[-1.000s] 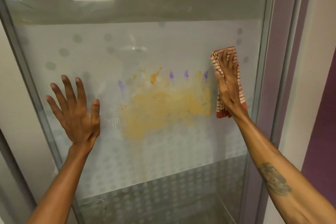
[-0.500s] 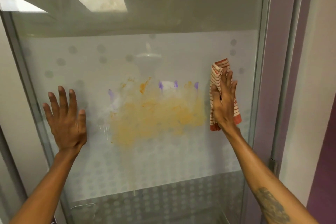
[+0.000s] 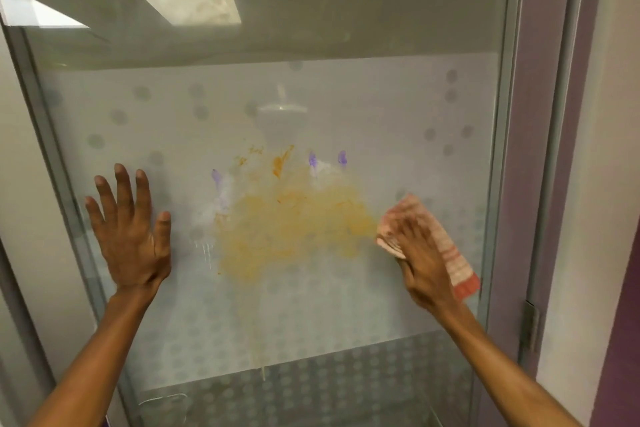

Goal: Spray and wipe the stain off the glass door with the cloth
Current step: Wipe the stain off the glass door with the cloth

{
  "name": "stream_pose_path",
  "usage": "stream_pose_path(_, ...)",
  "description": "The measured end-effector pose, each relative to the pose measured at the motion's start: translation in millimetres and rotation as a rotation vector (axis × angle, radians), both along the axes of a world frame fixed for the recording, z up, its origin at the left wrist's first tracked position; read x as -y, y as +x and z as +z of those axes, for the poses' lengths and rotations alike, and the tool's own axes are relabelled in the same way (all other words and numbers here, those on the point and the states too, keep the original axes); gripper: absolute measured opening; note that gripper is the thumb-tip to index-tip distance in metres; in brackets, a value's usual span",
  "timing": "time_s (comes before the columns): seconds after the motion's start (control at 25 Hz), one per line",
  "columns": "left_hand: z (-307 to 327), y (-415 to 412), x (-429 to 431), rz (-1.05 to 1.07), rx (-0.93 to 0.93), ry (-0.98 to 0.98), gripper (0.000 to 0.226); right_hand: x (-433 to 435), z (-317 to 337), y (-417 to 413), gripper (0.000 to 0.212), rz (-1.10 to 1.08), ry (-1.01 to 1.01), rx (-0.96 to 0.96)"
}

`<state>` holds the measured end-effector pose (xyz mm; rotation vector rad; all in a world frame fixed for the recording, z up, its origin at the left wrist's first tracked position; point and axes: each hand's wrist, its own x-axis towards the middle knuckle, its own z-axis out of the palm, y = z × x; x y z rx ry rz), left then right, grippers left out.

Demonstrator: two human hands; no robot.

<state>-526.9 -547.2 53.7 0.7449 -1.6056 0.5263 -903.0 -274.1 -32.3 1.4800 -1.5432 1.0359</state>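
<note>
A frosted glass door with a dot pattern fills the view. A smeared yellow-orange stain with a few purple marks above it covers the middle of the pane. My right hand presses a red-and-white striped cloth flat against the glass at the stain's right edge; the hand and cloth are motion-blurred. My left hand lies flat on the glass left of the stain, fingers spread, holding nothing. No spray bottle is in view.
The door's grey metal frame runs down the right side, with a hinge and a purple wall beyond it. Another frame edge borders the pane on the left. Drips run down below the stain.
My right hand has slid the cloth down and leftward along the glass to the stain's right edge. The left hand stays flat on the pane.
</note>
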Motion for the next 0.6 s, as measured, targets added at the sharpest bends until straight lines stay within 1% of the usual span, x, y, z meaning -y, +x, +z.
stream_pose_path(0.08, 0, -1, 0, -0.002, -0.007, -0.006, 0.072, 0, -17, 5, 0.053, -0.032, -0.106, 0.244)
stream_pose_path(0.12, 0, -1, 0, -0.006, -0.001, -0.003, 0.073, 4, -9, 13, 0.051, -0.001, -0.147, 0.423)
stream_pose_path(0.16, 1, -1, 0, -0.011, 0.000, -0.002, 0.073, 11, 13, 25, 0.051, 0.065, -0.185, 0.605)
stream_pose_path(0.2, 1, -1, 0, -0.012, -0.002, -0.003, 0.073, 20, 43, 38, 0.052, 0.135, -0.242, 0.684)
stream_pose_path(0.24, 1, -2, 0, -0.007, -0.005, -0.006, 0.073, 33, 77, 52, 0.053, 0.162, -0.320, 0.642)
stream_pose_path(0.28, 1, -2, 1, 0.000, -0.006, -0.006, 0.073, 50, 110, 67, 0.054, 0.144, -0.368, 0.536)
stream_pose_path(0.32, 0, -2, 0, 0.002, -0.008, -0.007, 0.073, 66, 133, 82, 0.054, 0.121, -0.380, 0.428)
stream_pose_path(0.36, 0, -3, -1, 0.003, -0.009, -0.010, 0.072, 82, 143, 96, 0.053, 0.092, -0.357, 0.325)
stream_pose_path(0.4, 1, -3, -1, 0.004, -0.007, -0.009, 0.072, 95, 137, 108, 0.052, 0.076, -0.305, 0.205)
stream_pose_path(0.44, 2, -2, 0, 0.004, -0.003, -0.005, 0.072, 98, 115, 112, 0.051, 0.072, -0.220, 0.066)
stream_pose_path(0.48, 2, 0, 0, 0.000, 0.003, -0.003, 0.071, 94, 88, 107, 0.051, 0.071, -0.133, -0.064)
stream_pose_path(0.52, 1, 2, 1, -0.009, 0.015, -0.003, 0.070, 85, 56, 96, 0.049, 0.047, -0.076, -0.146)
stream_pose_path(0.56, 0, 3, 2, -0.013, 0.027, -0.010, 0.070, 72, 30, 83, 0.049, 0.018, -0.069, -0.139)
stream_pose_path(0.6, -1, 5, 3, -0.003, 0.035, -0.021, 0.069, 62, 15, 72, 0.048, 0.007, -0.112, -0.070)
